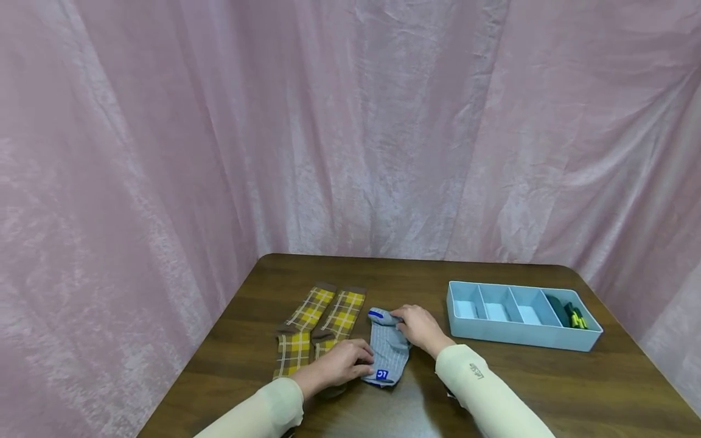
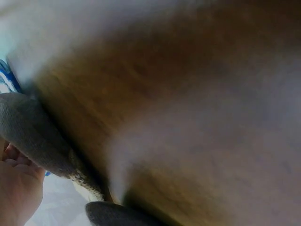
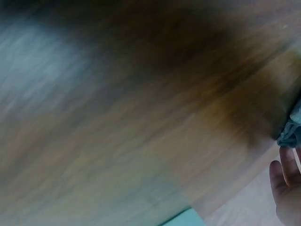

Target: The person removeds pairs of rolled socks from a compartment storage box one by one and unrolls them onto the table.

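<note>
A light grey ribbed sock (image 1: 390, 350) lies in front of me, with a blue label at its near end and its far end folded over, showing a blue patch. At that folded end, my right hand (image 1: 420, 327) pinches the fabric; the right wrist view catches its fingertips at the grey cloth (image 3: 291, 134). My left hand (image 1: 341, 364) rests at the sock's lower left edge, fingers loosely bent. Beside it lie two yellow-and-brown plaid socks (image 1: 308, 310), their near parts partly hidden by that hand. In the left wrist view, a brown sock end (image 2: 28, 132) partly covers the fingers.
A light blue divided box (image 1: 520, 342) stands on the right of the wooden table (image 1: 405, 272). Its rightmost compartment holds dark green and yellow-green items (image 1: 575, 316). Something small and pale (image 1: 451, 394) shows under the right sleeve. A pink curtain (image 1: 350, 152) hangs behind the table.
</note>
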`<state>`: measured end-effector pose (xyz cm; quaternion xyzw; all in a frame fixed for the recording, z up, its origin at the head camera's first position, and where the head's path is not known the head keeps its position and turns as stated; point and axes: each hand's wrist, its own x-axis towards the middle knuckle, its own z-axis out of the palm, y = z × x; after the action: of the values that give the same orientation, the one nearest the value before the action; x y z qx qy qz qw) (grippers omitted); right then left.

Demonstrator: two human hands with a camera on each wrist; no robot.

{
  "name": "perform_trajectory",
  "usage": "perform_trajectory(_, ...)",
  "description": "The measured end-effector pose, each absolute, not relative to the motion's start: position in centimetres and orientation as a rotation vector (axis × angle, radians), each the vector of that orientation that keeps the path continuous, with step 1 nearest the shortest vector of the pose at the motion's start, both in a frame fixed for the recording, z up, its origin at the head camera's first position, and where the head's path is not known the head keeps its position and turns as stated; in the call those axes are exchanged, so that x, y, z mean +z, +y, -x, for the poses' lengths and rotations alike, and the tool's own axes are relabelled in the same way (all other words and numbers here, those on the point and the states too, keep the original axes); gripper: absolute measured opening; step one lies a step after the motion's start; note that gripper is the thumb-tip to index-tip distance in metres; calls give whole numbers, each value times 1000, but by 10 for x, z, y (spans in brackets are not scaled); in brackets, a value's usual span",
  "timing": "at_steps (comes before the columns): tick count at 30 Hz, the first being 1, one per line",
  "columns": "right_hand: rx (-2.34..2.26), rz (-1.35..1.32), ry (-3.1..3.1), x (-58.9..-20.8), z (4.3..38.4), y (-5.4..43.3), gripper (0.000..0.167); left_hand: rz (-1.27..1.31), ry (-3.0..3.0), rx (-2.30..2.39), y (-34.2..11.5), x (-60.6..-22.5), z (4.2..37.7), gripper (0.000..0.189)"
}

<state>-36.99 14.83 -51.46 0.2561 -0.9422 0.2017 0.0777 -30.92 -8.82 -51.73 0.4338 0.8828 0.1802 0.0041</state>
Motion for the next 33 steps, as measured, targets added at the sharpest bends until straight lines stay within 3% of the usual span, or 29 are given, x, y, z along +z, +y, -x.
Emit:
perform_trajectory(9, 646, -473, -2699, -520, 373, 147, 10, -1366, 2752, 592, -84, -519, 307, 18)
perform_trajectory(15, 562, -684, -2656, -519, 375, 151, 15, -1360, 2767, 601, -87, -521, 310, 19)
perform_trajectory(25, 507, -839, -3019, -518, 371, 152, 47, -1322, 2765, 585, -87, -518, 308, 19)
perform_trajectory(33, 509, -1018, -2690, -520, 372, 148, 26, -1342, 2768, 594, -88, -518, 309, 19)
